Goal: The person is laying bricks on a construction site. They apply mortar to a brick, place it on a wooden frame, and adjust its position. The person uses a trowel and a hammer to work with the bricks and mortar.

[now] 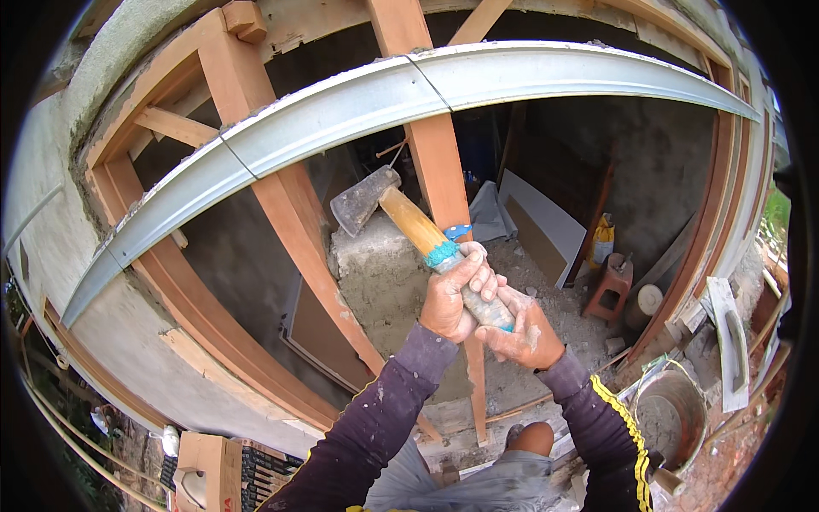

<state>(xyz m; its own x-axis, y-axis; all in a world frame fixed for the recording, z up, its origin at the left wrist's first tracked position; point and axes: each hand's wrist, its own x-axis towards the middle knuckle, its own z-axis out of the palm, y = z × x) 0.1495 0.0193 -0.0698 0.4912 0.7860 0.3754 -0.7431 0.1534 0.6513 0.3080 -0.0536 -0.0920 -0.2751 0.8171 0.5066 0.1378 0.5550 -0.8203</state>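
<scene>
A hatchet (410, 222) with a dull metal head and a pale wooden handle is held out in front of me, its head up and to the left. Teal wrapping rings the handle just above my fingers, and a worn, greyish covering runs below it. My left hand (450, 297) is closed round this lower grip. Lower down, my right hand (522, 328) closes on the butt end. Both hands are dusty. Behind the tool stands a wooden post (442, 175). A small blue thing (458, 231) shows beside the handle; I cannot tell what it is.
A metal channel (341, 111) crosses the timber frame, tied with dark wire. A slanting wooden post (299, 230) stands left. Inside are a reddish stool (609, 286) and a leaning white board (546, 224). A bucket (672, 414), a plastering float (728, 341) and a cardboard box (207, 474) are nearer.
</scene>
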